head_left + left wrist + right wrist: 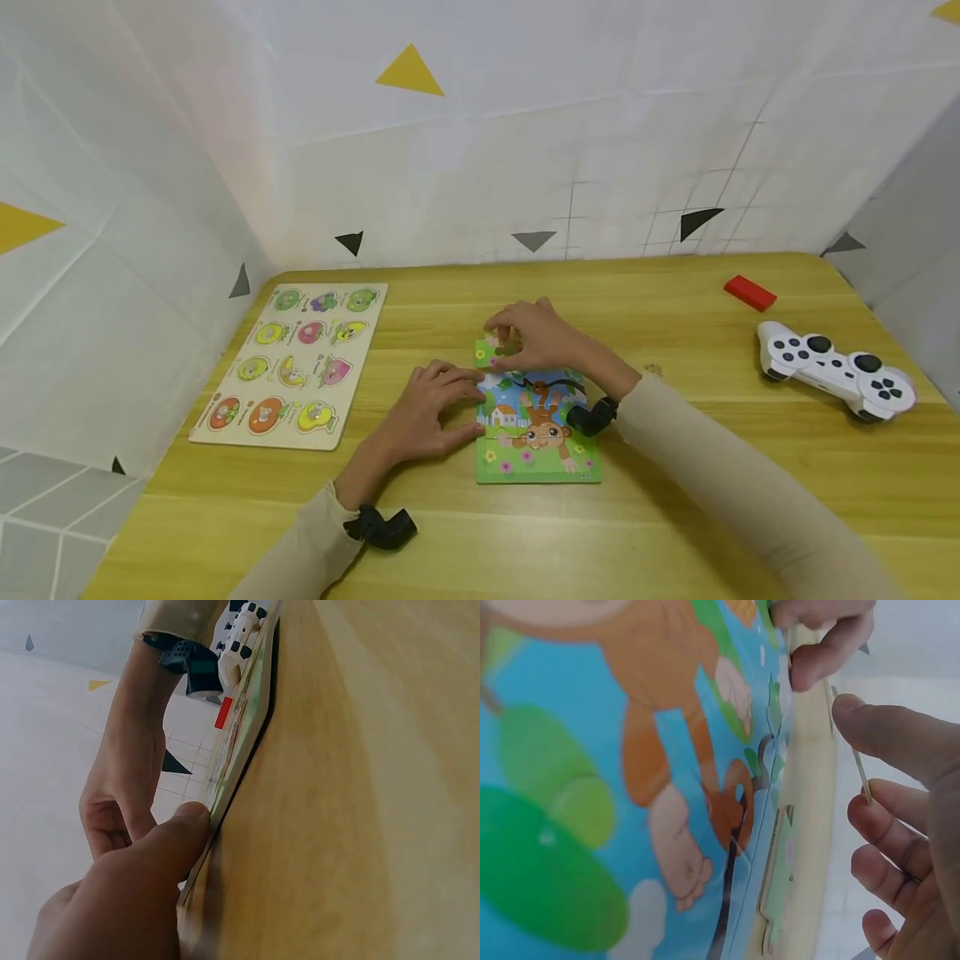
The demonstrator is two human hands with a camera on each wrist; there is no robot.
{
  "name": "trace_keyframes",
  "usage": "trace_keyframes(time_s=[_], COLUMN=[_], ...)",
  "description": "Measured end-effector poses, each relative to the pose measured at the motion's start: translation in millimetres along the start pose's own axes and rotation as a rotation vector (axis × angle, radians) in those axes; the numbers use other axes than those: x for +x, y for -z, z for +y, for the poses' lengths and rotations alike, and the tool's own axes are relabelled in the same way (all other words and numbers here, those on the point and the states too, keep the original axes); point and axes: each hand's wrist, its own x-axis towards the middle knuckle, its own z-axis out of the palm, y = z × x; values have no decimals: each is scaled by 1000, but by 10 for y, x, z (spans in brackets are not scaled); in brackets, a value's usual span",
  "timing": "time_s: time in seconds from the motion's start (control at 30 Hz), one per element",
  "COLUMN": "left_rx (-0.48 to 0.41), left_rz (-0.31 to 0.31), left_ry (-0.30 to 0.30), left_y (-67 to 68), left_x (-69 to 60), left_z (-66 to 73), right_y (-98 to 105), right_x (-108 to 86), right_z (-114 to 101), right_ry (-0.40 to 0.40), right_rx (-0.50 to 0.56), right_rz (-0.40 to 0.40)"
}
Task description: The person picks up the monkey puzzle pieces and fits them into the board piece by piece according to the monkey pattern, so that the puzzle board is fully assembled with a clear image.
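Note:
A jigsaw puzzle (536,467) with a monkey picture lies flat on the table. My left hand (431,417) rests at its left side, the thumb at the edge and the fingers loosely bent near the upper left corner. Over the puzzle's far edge, my right hand (536,333) pinches a thin puzzle piece (861,769) between thumb and index finger; the right wrist view shows it edge-on, so its picture is hidden. A green puzzle piece (780,874) lies on the table just beyond the far edge, partly covered by the right hand in the head view.
On the left lies a wooden fruit peg board (281,367). A white game controller (836,371) and a red block (750,292) lie on the right. Behind the wooden table (480,550) hangs a white patterned sheet (480,183).

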Motion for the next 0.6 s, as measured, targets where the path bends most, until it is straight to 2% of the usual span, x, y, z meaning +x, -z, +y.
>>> trace_keyframes(time_s=[0.6], left_rx=[-4], left_rz=[-16], left_ry=[22], left_y=[10], left_x=[8], left_z=[9], right_y=[38], right_x=[-444], right_z=[-216], right_ry=[72], right_rx=[62], right_rz=[5])
